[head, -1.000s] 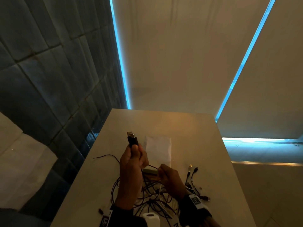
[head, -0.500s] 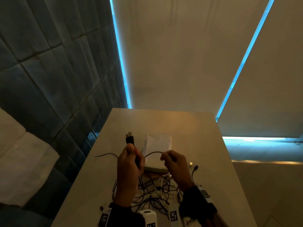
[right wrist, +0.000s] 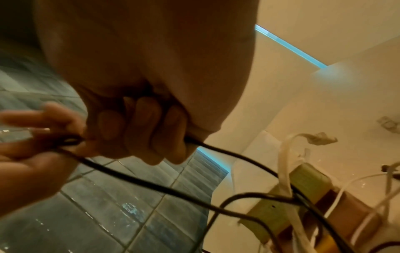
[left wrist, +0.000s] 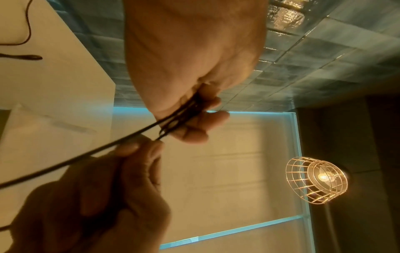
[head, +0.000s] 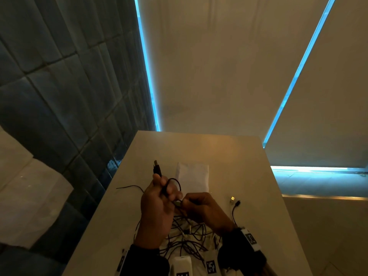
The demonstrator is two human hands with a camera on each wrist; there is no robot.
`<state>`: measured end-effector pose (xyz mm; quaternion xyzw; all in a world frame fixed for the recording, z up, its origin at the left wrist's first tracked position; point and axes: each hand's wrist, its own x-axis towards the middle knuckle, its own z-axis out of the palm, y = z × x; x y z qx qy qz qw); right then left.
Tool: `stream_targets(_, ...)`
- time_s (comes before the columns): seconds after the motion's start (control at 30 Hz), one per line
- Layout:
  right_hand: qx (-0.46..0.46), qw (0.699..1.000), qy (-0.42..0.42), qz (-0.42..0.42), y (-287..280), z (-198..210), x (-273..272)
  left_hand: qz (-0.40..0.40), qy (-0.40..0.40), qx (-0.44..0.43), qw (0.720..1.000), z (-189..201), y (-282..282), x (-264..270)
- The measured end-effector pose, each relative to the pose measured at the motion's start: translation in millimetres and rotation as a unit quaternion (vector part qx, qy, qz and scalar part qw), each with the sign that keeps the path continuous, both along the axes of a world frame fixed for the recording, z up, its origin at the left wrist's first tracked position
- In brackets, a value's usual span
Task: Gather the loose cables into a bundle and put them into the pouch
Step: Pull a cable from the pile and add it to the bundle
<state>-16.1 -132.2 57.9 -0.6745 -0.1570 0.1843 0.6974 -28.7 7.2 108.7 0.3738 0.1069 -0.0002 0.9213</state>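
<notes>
Hands meet low centre of the head view over a pale desk: left hand curled round a black cable, its dark plug sticking up above the fist, a small loop arcing to the right of the knuckles. Right hand pinches the same cable just beside the left fingers. White pouch lies flat on desk just beyond the hands, upper centre of the desk. Tangle of loose cables sits under and behind both wrists, near bottom edge; two small connectors lie apart to the right. Left wrist view adds what head view hides: several black loops stacked inside the left hand between palm and fingers, one strand running down-left past the right fingertips; caged lamp at right. Right wrist view shows right hand closed tight on the cable, plus white leads and a green-brown block in the lower right, blurred.
</notes>
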Motion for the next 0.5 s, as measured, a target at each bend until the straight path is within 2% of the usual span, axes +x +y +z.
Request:
stream_targets(0.27,-0.115,0.988,-0.078,-0.064,0.4,-57.2,8.5,0.012,-0.005,0.007,1.0,-5.6,1.3,2.9)
stream_targets(0.5,-0.143,0.98,-0.092,-0.1,1.1,-72.7,10.3,0.007,-0.023,0.072,0.997,-5.4,0.4,3.6)
